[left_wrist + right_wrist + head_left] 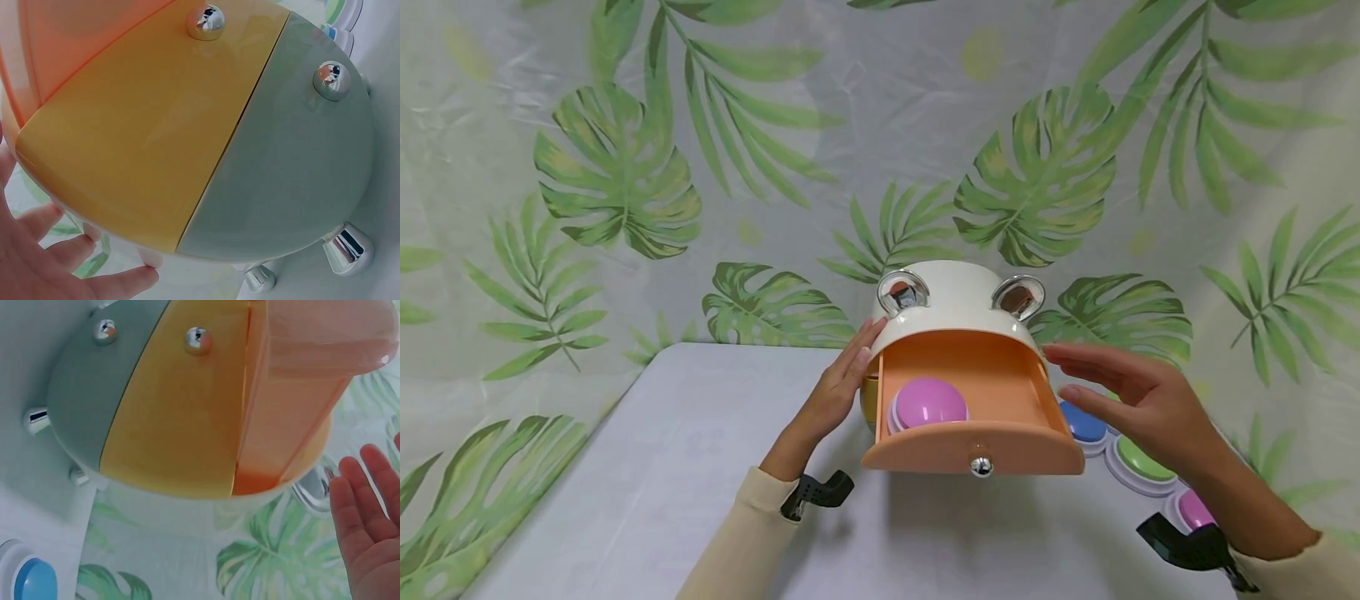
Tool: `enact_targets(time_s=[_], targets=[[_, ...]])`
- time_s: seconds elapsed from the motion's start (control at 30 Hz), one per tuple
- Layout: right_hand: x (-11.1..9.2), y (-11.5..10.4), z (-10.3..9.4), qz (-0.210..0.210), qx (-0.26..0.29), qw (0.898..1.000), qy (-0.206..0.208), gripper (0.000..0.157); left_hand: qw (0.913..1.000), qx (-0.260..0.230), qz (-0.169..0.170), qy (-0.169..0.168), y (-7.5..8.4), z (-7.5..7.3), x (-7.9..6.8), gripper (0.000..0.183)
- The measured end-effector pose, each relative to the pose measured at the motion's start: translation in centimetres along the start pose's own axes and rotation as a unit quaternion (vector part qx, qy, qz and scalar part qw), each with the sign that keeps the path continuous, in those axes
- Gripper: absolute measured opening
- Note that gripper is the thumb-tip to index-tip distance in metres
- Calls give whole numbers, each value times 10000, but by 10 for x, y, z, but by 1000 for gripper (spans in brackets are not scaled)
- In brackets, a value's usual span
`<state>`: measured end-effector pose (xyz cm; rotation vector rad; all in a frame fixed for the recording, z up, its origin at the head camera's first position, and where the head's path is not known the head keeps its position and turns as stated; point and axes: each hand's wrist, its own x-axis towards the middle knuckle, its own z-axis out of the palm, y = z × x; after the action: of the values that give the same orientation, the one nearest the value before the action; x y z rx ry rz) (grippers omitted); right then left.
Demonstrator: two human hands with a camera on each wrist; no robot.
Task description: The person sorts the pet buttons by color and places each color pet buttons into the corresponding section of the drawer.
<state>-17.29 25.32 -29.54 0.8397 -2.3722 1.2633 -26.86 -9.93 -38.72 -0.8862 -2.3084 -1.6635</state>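
Note:
A rounded white drawer cabinet [951, 287] with two silver-rimmed ears stands at the table's far side. Its orange top drawer [1022, 450] is pulled out, and a round pink-domed piece with a white base [931, 403] lies in the drawer's left part. My left hand [829, 385] rests along the cabinet's left side with fingers extended. On the other side, my right hand [1142, 408] is held in the air beside the cabinet, fingers straight and thumb apart, holding nothing. Below the orange drawer, the yellow drawer [137, 137] and grey-green drawer [294, 150] are closed.
Right of the cabinet, partly behind my right hand and forearm, lie similar domed pieces: blue [1084, 422], green [1144, 460] and pink [1195, 508]. A white-covered table [647, 475] supports everything. Behind it hangs a leaf-patterned sheet [895, 125].

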Motion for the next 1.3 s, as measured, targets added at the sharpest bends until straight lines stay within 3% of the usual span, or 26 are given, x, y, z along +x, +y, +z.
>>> enact_targets(time_s=[0.33,0.67,0.93,1.2,1.3], targets=[[-18,1,-7,184,-280,9984,466,50,9995,211,148,203,2,0,5,44],[-43,4,-15,663,-349,9950,663,49,9984,213,300,430,41,-8,-1,40],[-83,25,-20,1891,-817,9727,1069,48,9992,194,250,232,43,-11,1,41],[-111,41,-22,2302,-559,9606,1456,48,9993,293,5,-216,39,-12,5,48],[-122,48,-22,2409,-189,9571,1599,48,9991,184,-66,-366,43,-12,5,49]])
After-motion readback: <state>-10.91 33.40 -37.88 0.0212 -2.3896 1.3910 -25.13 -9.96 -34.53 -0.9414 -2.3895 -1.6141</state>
